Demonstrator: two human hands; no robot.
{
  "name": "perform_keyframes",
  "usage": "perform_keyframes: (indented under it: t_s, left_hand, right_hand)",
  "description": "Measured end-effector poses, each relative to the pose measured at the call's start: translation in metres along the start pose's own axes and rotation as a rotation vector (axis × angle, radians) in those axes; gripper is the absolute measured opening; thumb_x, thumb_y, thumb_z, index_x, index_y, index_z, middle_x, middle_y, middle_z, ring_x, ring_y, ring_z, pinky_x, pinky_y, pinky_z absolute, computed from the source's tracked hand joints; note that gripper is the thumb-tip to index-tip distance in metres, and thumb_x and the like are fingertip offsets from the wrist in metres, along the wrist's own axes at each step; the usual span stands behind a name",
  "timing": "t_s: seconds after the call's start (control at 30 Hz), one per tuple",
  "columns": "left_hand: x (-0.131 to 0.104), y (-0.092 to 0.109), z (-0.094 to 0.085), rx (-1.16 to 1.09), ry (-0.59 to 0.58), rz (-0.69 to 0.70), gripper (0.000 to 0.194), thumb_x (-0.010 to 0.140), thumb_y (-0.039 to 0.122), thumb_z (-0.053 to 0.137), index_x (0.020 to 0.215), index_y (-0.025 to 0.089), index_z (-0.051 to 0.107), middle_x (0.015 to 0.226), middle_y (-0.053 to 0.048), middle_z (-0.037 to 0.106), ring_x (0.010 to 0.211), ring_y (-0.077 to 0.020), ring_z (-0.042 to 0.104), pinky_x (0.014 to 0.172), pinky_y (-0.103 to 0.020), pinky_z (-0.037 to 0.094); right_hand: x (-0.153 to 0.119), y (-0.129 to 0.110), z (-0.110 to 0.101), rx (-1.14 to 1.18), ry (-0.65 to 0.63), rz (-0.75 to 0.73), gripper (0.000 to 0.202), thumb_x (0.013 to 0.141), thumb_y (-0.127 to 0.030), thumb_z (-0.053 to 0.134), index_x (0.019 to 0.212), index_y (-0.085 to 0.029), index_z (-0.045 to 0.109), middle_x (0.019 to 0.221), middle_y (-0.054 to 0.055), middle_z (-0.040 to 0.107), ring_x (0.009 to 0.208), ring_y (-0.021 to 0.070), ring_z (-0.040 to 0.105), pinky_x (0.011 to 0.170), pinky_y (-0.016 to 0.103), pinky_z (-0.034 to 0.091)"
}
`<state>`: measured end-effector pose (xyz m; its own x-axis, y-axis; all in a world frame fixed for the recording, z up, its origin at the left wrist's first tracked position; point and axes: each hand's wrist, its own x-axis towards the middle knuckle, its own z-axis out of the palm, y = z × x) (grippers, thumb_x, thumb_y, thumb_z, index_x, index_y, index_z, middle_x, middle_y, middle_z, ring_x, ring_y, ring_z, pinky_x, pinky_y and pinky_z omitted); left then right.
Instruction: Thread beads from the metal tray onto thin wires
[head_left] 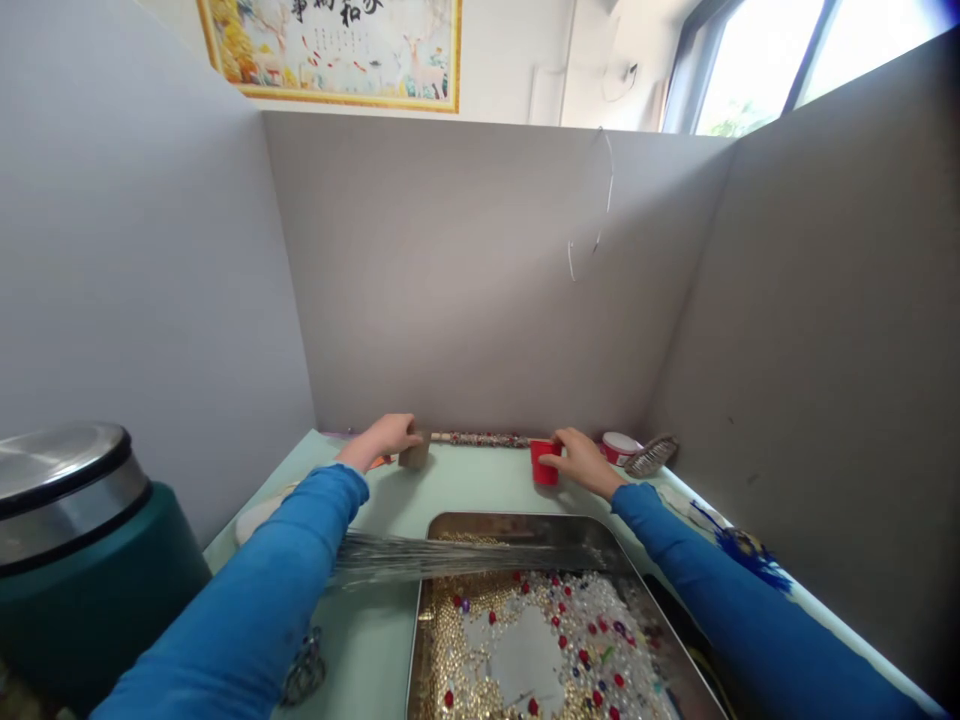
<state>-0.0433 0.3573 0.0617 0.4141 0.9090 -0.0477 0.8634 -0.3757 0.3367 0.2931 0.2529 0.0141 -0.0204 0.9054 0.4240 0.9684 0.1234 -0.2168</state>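
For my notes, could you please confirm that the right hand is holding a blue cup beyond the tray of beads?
Not quite: the head view shows that the cup is red, not blue. The right hand does hold it, beyond the tray of beads.

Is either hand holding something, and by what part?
Right hand: a red cup, by its right side near the rim. Left hand: fingers at the top of a brown block; whether gripped, unclear.

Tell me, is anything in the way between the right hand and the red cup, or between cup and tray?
Nothing visible: the right hand already has its fingers on the red cup. Nothing visible separates cup and tray either, though wires cross the tray's far end.
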Motion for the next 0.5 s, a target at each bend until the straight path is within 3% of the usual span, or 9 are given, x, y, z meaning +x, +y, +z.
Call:
perform_keyframes:
  t_s: [0.13,0.33,0.4,0.5]
  left_hand:
    - [-0.01,0.007,0.005,-0.049,0.0,0.051,0.028,0.075,0.035,0.051,0.096,0.017,0.054,0.094,-0.009,0.063,0.061,-0.0131,0.06,0.041,-0.018,0.044]
    - [-0.031,0.006,0.01,-0.091,-0.143,0.05,0.029,0.069,0.033,0.058,0.093,0.017,0.058,0.091,-0.006,0.064,0.061,-0.0129,0.06,0.042,-0.018,0.045]
    - [-0.038,0.005,0.007,-0.115,-0.164,0.057,0.032,0.068,0.035,0.058,0.095,0.018,0.059,0.093,-0.006,0.064,0.066,-0.0143,0.061,0.044,-0.018,0.046]
    - [-0.047,0.005,0.001,-0.139,-0.176,0.073,0.034,0.069,0.04,0.057,0.096,0.018,0.06,0.092,-0.007,0.065,0.069,-0.0155,0.06,0.045,-0.019,0.046]
  right_hand:
    - [-0.007,-0.03,0.005,0.04,0.062,-0.188,0.017,0.078,-0.033,0.06,0.074,-0.016,0.056,0.084,0.007,0.056,0.081,0.0194,0.05,0.073,0.03,0.039]
    - [-0.015,-0.049,-0.004,0.1,-0.04,-0.416,0.025,0.077,-0.042,0.062,0.069,-0.018,0.062,0.092,0.008,0.06,0.09,0.0214,0.05,0.079,0.033,0.039]
    - [-0.008,-0.042,-0.008,0.232,-0.03,-0.403,0.028,0.083,-0.044,0.052,0.077,-0.019,0.065,0.097,0.006,0.061,0.092,0.0197,0.052,0.081,0.032,0.04]
    - [0.01,-0.02,0.0,0.264,-0.022,-0.158,0.038,0.092,-0.039,0.034,0.089,-0.018,0.064,0.094,0.006,0.063,0.084,0.017,0.056,0.075,0.028,0.042]
